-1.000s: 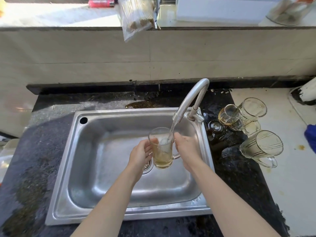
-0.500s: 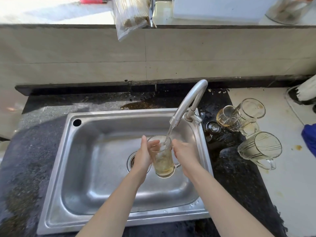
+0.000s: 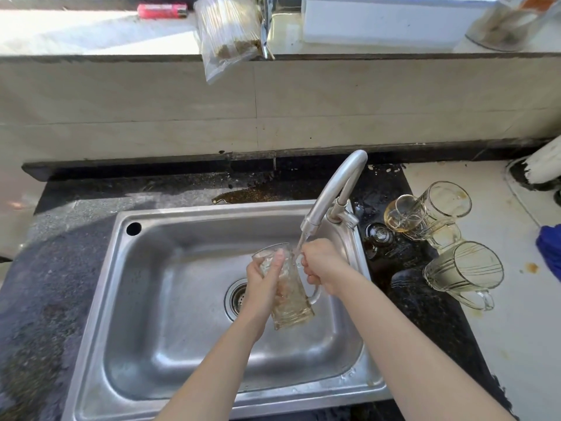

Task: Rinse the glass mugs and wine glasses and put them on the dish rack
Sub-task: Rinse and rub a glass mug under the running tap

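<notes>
Dark counter (image 3: 45,284), wet patches. Steel sink (image 3: 100,299) set in it. Faucet (image 3: 337,189) arches over basin, water running. Mug (image 3: 291,302) held above basin under stream, tilted, rim toward upper left, yellowish residue at bottom. Left hand (image 3: 264,284) wraps mug body, fingers curled round glass. Right hand (image 3: 324,265) clenched on handle. Right of sink: ribbed mug (image 3: 464,268) on its side; behind it second mug (image 3: 443,208) and small glass (image 3: 403,212), touching. Drain (image 3: 238,299) just left of hands. Red lighter (image 3: 162,10) on ledge.

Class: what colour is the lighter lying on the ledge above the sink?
The lighter is red-pink with a dark cap end; the head view shows it.
</notes>
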Demonstrator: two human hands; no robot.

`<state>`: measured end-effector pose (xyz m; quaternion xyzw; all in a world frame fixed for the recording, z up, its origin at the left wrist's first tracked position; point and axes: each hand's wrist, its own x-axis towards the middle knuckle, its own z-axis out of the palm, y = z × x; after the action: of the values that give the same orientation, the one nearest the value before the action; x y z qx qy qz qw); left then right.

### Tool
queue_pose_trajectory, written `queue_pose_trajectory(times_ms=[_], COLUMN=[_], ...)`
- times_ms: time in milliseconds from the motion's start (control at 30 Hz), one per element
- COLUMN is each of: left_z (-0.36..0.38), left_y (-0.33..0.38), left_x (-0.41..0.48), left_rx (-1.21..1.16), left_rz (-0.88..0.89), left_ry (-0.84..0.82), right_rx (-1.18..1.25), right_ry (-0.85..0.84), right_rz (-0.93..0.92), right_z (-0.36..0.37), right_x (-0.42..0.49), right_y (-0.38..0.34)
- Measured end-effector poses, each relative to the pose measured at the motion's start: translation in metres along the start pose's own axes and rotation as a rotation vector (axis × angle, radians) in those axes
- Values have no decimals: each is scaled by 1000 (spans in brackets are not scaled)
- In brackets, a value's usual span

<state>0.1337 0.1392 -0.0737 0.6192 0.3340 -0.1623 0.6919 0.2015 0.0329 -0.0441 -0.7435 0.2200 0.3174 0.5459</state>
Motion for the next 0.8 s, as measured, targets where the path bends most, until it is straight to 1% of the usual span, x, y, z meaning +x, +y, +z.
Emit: queue_pose_trajectory(times_ms=[100,167,233,300,400,500,567,633,733,800], left_z=[3,4,5,7,6,7,7,3,2,-2], left_y=[1,4,11,20,26,32,35,31,23,17], left_x=[7,12,17,14,18,11,5,8,13,15], left_rx=[-98,-223,-347,-381,-439,-451,-519,-572,-471,-363], left_rz=[-131,-256,-390,-465,-471,-413,-431,-431,-387,-343], left_ry=[40,61,-3,-39,-74,-112,-97,-48,19,116], right_rx=[-34,-60,-63,-76,-70,-69,-67,-102,-138,-174], right_ry=[-14,-34,-39,-23,11,106,182,249,276,291], right_rz=[-114,-169,-227,-304,-384,-418,-432,-434,-409,-382], right_z=[0,2,5,6,9,14,16,17,16,14], right_x=[-2,-6,-10,-13,-20,-22,-22,-21,-22,-22], right_y=[-2,1,4,4,3,0,-2,-5,-11,-15])
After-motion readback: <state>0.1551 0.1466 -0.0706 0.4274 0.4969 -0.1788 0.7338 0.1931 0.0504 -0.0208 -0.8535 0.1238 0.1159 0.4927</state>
